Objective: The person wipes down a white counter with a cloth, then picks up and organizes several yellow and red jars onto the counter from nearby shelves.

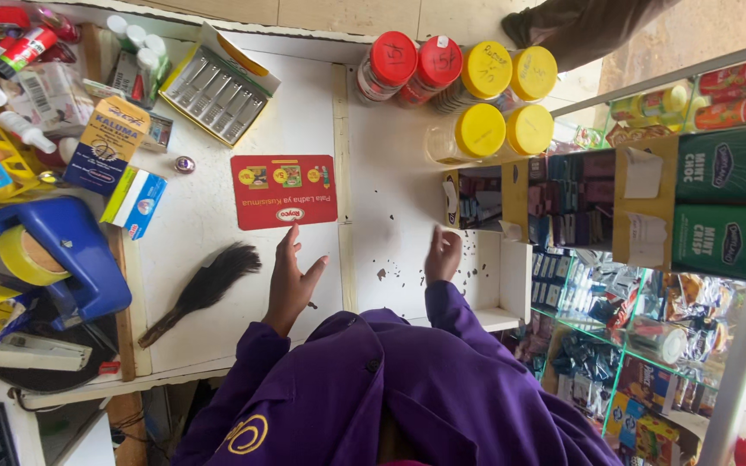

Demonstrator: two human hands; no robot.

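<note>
My left hand point(293, 278) lies flat on the white counter point(218, 259) with its fingers spread, fingertips just below a red printed card point(284, 191). It holds nothing. A small dark hand brush point(205, 289) lies to its left. My right hand point(442, 255) rests on the counter further right with its fingers curled in, and nothing shows in it. It is close to an open cardboard display box point(477, 198) of small packets. Purple sleeves cover both my arms.
Jars with red lids point(392, 59) and yellow lids point(487, 69) stand at the back. A blue tape dispenser point(58, 259), a stapler point(36, 354), small boxes and bottles crowd the left. Stocked glass shelves point(649, 328) fill the right. Another person's leg point(580, 26) is beyond the counter.
</note>
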